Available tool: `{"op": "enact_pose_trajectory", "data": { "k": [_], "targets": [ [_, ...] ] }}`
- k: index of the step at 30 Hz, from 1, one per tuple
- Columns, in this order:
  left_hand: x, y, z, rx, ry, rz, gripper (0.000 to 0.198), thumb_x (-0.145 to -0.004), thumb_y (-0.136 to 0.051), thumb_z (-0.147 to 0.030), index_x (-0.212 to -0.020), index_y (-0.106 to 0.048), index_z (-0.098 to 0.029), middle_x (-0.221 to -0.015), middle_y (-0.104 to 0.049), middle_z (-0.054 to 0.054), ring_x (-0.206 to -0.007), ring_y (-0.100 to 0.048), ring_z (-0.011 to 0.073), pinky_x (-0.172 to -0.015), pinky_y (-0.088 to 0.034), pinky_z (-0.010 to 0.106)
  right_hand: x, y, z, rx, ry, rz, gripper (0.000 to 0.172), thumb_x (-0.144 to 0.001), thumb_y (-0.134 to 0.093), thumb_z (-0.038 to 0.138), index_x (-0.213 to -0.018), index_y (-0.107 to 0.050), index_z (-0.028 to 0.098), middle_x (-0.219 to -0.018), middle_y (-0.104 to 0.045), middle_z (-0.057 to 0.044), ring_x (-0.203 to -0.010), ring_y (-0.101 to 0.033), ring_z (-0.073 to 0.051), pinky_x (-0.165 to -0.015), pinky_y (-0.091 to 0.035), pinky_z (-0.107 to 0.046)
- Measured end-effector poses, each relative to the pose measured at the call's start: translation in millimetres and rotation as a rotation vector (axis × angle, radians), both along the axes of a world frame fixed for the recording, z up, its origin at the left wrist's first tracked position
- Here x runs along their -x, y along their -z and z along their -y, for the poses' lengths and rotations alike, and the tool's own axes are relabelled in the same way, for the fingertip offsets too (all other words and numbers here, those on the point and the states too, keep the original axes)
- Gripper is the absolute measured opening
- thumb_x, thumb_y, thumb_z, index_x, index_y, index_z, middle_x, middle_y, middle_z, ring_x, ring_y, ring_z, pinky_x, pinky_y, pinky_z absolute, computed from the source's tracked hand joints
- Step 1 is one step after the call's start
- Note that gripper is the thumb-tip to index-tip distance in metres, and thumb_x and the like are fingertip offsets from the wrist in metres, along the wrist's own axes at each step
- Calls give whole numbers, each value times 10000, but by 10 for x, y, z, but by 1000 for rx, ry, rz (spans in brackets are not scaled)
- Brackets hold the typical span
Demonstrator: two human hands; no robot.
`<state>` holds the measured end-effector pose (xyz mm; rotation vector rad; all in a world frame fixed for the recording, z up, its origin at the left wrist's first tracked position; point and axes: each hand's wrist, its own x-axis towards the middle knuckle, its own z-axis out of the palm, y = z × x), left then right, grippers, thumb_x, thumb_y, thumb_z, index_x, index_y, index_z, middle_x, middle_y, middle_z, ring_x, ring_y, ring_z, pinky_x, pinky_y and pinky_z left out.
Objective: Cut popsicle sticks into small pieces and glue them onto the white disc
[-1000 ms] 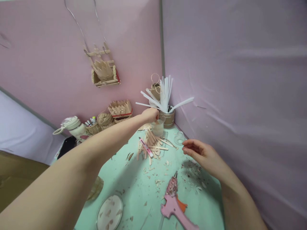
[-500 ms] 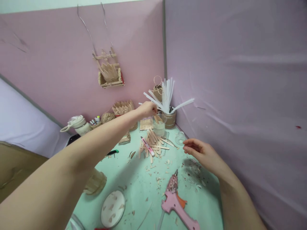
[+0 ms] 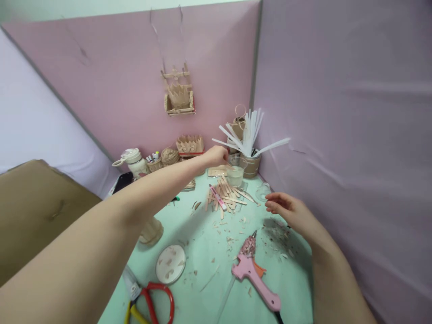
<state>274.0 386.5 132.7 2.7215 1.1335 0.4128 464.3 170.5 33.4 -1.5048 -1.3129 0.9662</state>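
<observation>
My left hand (image 3: 218,156) reaches far forward to the rim of a clear glass cup (image 3: 235,177) partly filled with liquid. Its fingers are closed on wooden craft sticks, of which only a little shows at the cup's mouth. In front of the cup lies a loose pile of craft sticks (image 3: 232,199), with a pink utility knife (image 3: 218,197) on top. My right hand (image 3: 286,209) hovers over the right side of the table, fingers loosely apart and holding nothing. Just beyond its fingertips is a small clear glass vessel (image 3: 262,192).
A pink glue gun (image 3: 256,279) lies at front right, near scattered wood chips. Red-and-yellow-handled scissors (image 3: 158,299) and a round white lid (image 3: 171,264) lie front left. White glue sticks (image 3: 251,132) fan from a can at the back. A white bottle (image 3: 133,162) stands back left.
The view has shifted, bringing the scissors into sight. My left hand stays at the cup, and the sticks under its fingers show less now. My right hand has hardly moved.
</observation>
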Motion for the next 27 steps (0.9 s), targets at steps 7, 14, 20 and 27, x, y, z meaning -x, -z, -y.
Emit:
{"op": "enact_pose_trajectory", "data": {
  "k": [7,14,20,27],
  "targets": [
    [-27,138,-8,-66,-46,-17,166,-600,-584,-107,-722,-693,-132,-755,-677,65,-753,-597,196,-702,-429,285,49,-19,40,47,74,5,402,-667,-659,488,-942,-605,201,-844,-677,-62,-779,-637,-230,-717,-475,-346],
    [-24,220,-47,-57,-62,-25,157,-601,-599,-88,-718,-700,-115,-764,-676,101,-784,-609,229,-706,-432,311,141,-137,90,126,131,67,341,-698,-633,440,-945,-612,207,-878,-684,-107,-824,-643,-242,-708,-445,-311],
    [-8,54,50,-24,-39,96,88,-611,-603,-82,-642,-671,-127,-722,-659,78,-724,-590,187,-677,-423,300,100,-31,55,118,152,79,389,-649,-646,469,-943,-621,215,-851,-688,-74,-798,-646,-226,-698,-465,-304],
    [406,-735,643,-64,-25,350,81,-678,-576,-94,-707,-598,-167,-744,-641,7,-666,-518,68,-657,-426,221,94,9,81,126,211,100,415,-585,-664,500,-916,-640,251,-816,-689,-31,-798,-645,-227,-720,-481,-330]
  ]
}}
